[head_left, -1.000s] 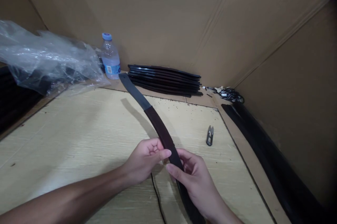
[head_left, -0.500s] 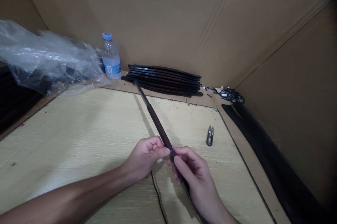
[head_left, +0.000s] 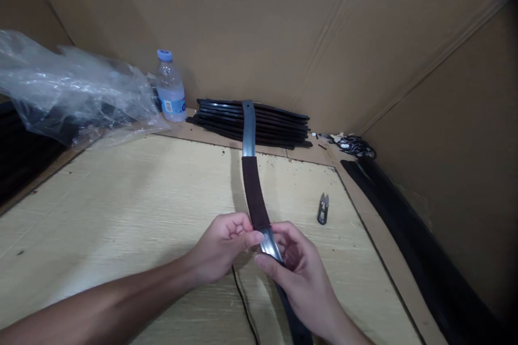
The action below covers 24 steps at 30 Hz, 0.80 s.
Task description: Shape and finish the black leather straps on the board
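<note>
Both hands hold one long curved strip [head_left: 253,188] over the wooden board [head_left: 121,210]. The strip is shiny grey metal at its far end, with a dark brown sleeve around its middle. My left hand [head_left: 224,245] pinches the sleeve's near edge with closed fingers. My right hand [head_left: 295,269] grips the strip just below, where bare metal shows, fingers wrapped round it. The strip's far tip points at a stack of black curved strips [head_left: 253,123] by the cardboard wall. A thin black cord [head_left: 243,302] lies under my hands.
Small black thread snips [head_left: 322,209] lie on the board to the right. A water bottle [head_left: 170,88] and a crumpled clear plastic bag [head_left: 68,91] sit at the back left. Long black strips [head_left: 424,258] lie along the right wall. Cardboard walls enclose the board.
The strip has rolled in my hands from edge-on to flat-on and swung right. Its tip now points at the stack, and bare metal shows below the sleeve.
</note>
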{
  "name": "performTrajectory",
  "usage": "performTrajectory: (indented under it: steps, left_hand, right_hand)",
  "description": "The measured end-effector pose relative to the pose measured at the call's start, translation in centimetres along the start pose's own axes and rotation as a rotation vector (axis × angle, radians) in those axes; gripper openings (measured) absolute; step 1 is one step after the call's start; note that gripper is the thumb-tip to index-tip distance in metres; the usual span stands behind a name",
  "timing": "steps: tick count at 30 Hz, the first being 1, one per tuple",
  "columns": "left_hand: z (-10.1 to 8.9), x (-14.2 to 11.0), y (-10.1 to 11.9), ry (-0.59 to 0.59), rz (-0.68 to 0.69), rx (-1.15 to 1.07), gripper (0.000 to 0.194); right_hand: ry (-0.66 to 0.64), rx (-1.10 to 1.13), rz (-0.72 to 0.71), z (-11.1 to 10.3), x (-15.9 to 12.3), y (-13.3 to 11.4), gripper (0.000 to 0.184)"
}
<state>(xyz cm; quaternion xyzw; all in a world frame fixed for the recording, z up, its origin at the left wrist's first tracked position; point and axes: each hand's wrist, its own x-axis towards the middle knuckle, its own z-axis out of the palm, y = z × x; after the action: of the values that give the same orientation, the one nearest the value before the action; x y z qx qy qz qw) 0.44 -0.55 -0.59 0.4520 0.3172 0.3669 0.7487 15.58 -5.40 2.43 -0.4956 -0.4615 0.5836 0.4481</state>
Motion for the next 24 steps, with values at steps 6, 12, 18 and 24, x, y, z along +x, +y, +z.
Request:
performTrajectory:
  steps: [6,12,18,24]
  left_hand:
    - [0.07,0.01,0.40,0.001,0.002,-0.026,0.025]
    - [0.06,0.15,0.34,0.035,0.040,-0.018,0.023]
    - [0.26,0.05,0.15,-0.020,-0.005,-0.100,0.021]
    - [-0.17,-0.07,-0.19,0.043,-0.012,0.032,0.028]
  right_hand:
    - [-0.076,0.064,0.022,0.13,-0.19,-0.18,0.016]
    - [-0.034,0.064,-0.036,0.06,-0.03,-0.29,0.018]
    - [-0.048,0.087,-0.007,0.11,-0.07,-0.26,0.034]
    - [-0.050,0.003,-0.025,0.26,0.13,-0.35,0.013]
